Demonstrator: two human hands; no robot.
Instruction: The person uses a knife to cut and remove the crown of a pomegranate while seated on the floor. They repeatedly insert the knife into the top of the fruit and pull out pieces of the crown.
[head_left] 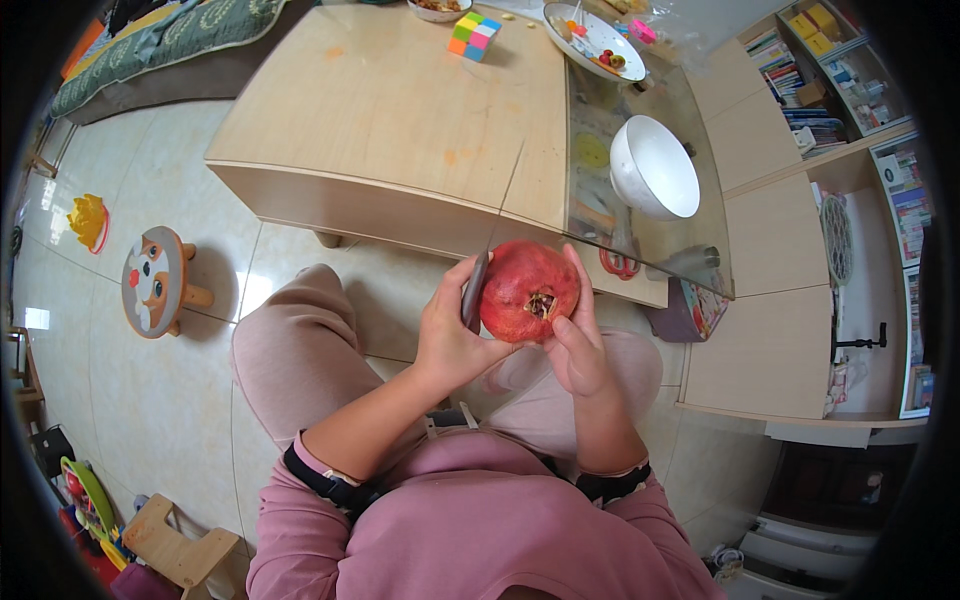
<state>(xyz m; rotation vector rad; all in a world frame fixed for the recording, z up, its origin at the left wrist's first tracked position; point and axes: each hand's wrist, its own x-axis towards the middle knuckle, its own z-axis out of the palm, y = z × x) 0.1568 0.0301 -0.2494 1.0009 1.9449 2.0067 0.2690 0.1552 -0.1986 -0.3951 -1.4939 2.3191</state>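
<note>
Two hands (450, 328) cup the red pomegranate (522, 285), forearms (372, 420) slanting inward.

Cube (474, 37), bowl (655, 167), plate (598, 37) on table (400, 95)

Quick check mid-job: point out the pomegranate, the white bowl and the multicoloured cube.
Pomegranate (520, 286): head view, red skin beside the crown.
White bowl (661, 170): head view, bare inner wall.
Multicoloured cube (474, 38): head view, middle of its visible faces.
</note>
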